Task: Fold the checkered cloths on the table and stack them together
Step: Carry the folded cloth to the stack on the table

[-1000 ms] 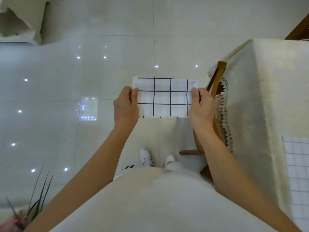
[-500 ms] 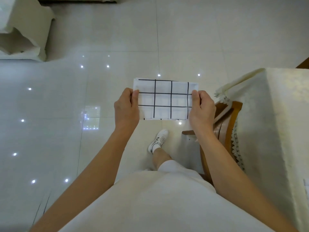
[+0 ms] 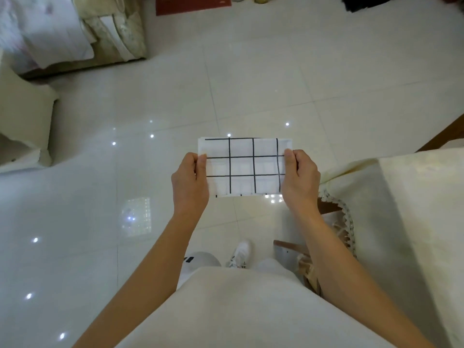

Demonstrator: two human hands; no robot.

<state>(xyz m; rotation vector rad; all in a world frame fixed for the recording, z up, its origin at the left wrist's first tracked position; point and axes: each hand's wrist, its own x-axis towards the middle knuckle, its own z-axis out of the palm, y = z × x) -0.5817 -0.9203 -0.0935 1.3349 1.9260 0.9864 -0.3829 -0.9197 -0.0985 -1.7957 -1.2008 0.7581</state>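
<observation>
A white cloth with a black grid (image 3: 242, 167), folded into a small rectangle, is stretched flat in the air in front of me, over the floor. My left hand (image 3: 189, 184) pinches its left edge between thumb and fingers. Along the opposite edge my right hand (image 3: 300, 180) pinches it the same way. The table (image 3: 424, 209), covered with a cream cloth with lace trim, stands to my right, apart from the held cloth. No other checkered cloth shows in this view.
A wooden chair (image 3: 301, 249) is tucked under the table's near corner by my right leg. A cream sofa (image 3: 27, 121) and cushions (image 3: 50, 28) sit at the far left. A red mat (image 3: 190, 3) lies at the far edge of the glossy tiled floor.
My view has swung up and to the left, so the table slid to the right and the checkered cloth lying on it left the view. Both hands keep the same hold on the folded cloth.
</observation>
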